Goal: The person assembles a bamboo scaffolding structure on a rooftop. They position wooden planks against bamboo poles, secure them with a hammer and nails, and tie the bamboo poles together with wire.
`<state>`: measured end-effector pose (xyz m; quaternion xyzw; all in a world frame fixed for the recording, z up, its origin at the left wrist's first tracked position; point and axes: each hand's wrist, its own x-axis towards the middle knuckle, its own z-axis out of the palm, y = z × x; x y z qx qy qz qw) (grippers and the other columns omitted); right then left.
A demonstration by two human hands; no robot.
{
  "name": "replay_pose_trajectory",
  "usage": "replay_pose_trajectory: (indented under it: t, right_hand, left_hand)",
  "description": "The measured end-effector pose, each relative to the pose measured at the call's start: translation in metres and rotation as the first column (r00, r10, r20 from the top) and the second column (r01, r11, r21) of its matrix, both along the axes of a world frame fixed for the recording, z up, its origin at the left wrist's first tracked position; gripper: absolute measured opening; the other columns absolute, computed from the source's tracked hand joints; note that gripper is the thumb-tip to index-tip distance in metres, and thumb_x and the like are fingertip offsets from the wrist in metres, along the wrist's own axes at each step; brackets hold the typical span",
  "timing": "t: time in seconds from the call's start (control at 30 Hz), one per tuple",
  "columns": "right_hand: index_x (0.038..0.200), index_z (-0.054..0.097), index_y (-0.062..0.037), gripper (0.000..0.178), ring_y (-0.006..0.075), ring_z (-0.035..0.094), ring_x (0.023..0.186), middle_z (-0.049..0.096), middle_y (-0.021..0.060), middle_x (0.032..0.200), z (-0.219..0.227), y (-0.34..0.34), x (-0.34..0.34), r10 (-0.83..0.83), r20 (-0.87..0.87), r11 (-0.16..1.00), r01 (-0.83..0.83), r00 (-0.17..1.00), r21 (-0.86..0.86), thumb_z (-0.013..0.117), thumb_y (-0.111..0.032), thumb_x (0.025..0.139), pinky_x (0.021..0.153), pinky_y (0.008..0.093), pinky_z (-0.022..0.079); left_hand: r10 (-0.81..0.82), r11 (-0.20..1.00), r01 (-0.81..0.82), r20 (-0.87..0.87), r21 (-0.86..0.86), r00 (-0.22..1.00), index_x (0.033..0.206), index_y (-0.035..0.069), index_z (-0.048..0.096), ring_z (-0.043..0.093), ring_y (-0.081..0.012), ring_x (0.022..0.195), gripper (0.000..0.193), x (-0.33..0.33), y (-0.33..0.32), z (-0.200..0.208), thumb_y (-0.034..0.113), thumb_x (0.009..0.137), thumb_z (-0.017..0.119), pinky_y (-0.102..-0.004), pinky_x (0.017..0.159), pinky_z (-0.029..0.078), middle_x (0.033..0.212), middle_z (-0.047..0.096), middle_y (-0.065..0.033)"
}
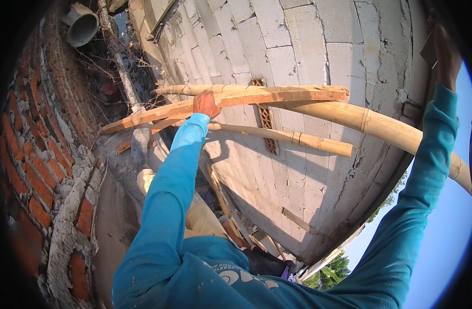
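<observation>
Blue long sleeves (169,206) fill the lower frame as a person works high on a bamboo scaffold between two walls. Stretched forward, the left hand (206,104) closes its fingers over a flat wooden plank (236,100), which lies slantwise across two bamboo poles and touches the thicker one (359,119); the thinner pole (287,136) runs just below. Raised at the upper right, the right hand (446,49) reaches to the edge of the pale block wall (298,46) beside a dark flat object (429,49); whether its fingers grip anything cannot be told. Grey mortar joints cross the block wall, and a small terracotta vent block (266,117) sits in it behind the poles. A rough red brick wall (45,154) with spilled mortar rises at left, a grey pipe (82,24) above it. Blue sky and green treetops (331,270) show at lower right.
</observation>
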<state>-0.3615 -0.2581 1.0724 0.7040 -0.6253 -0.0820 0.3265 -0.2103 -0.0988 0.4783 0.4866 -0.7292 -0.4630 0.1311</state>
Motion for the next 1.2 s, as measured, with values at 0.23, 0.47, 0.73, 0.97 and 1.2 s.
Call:
replay_pose_trajectory:
  t: [0.23, 0.47, 0.73, 0.97, 1.2]
  right_hand:
    - [0.139, 0.049, -0.0188, 0.050, 0.0416, 0.066, 0.087, 0.066, 0.0239, 0.105, -0.125, 0.100, -0.010, -0.678, -0.297, 0.216, 0.569, 0.672, 0.793, 0.049, -0.006, 0.091, 0.074, 0.0482, 0.053]
    - [0.143, 0.045, -0.0205, 0.045, 0.0089, 0.052, 0.049, 0.061, 0.0043, 0.072, -0.027, 0.027, -0.053, -0.374, 0.148, 0.901, 0.320, 0.916, 0.294, 0.051, -0.024, 0.099, 0.044, 0.0265, 0.048]
    - [0.147, 0.037, -0.0246, 0.055, 0.0229, 0.066, 0.061, 0.069, 0.0177, 0.093, -0.117, 0.093, -0.003, -0.187, 0.240, 0.967, 0.136, 0.952, 0.217, 0.056, -0.017, 0.096, 0.060, 0.0366, 0.056]
    - [0.143, 0.045, -0.0141, 0.050, 0.0117, 0.044, 0.044, 0.046, 0.0055, 0.059, -0.126, 0.117, -0.040, -0.735, -0.031, 0.451, 0.522, 0.677, 0.724, 0.051, -0.011, 0.094, 0.042, 0.0319, 0.042]
    - [0.145, 0.039, -0.0089, 0.050, 0.0047, 0.038, 0.058, 0.044, -0.0019, 0.070, -0.165, 0.206, 0.039, -0.475, 0.752, 0.872, 0.363, 0.457, 0.330, 0.049, -0.032, 0.102, 0.050, 0.0225, 0.029]
  left_hand:
    - [-0.007, 1.000, 0.005, -0.057, -0.026, 0.998, 0.097, 0.001, 0.065, 0.061, -0.0359, 0.099, 0.041, 0.006, 0.014, 0.001, 0.022, 0.064, 0.077, -0.0427, 0.090, 0.049, 0.101, 0.063, -0.0195]
    - [-0.058, 0.998, 0.059, -0.026, 0.022, 0.998, 0.099, -0.001, 0.063, 0.060, -0.0371, 0.102, 0.044, 0.006, 0.006, -0.013, 0.017, 0.061, 0.076, -0.0431, 0.092, 0.048, 0.104, 0.063, -0.0210]
    - [-0.034, 0.999, 0.036, -0.053, 0.040, 0.998, 0.095, 0.001, 0.064, 0.060, -0.0368, 0.102, 0.037, 0.007, 0.012, -0.008, 0.012, 0.062, 0.075, -0.0434, 0.091, 0.049, 0.102, 0.063, -0.0207]
    - [-0.047, 0.999, 0.047, -0.037, 0.000, 0.998, 0.094, 0.001, 0.066, 0.060, -0.0330, 0.103, 0.033, 0.006, 0.016, -0.008, 0.012, 0.063, 0.072, -0.0416, 0.090, 0.049, 0.100, 0.063, -0.0183]
    - [-0.114, 0.990, 0.114, -0.006, 0.079, 0.993, 0.110, 0.003, 0.063, 0.057, -0.0346, 0.109, 0.048, 0.016, 0.014, -0.008, 0.008, 0.063, 0.067, -0.0421, 0.094, 0.046, 0.110, 0.062, -0.0192]
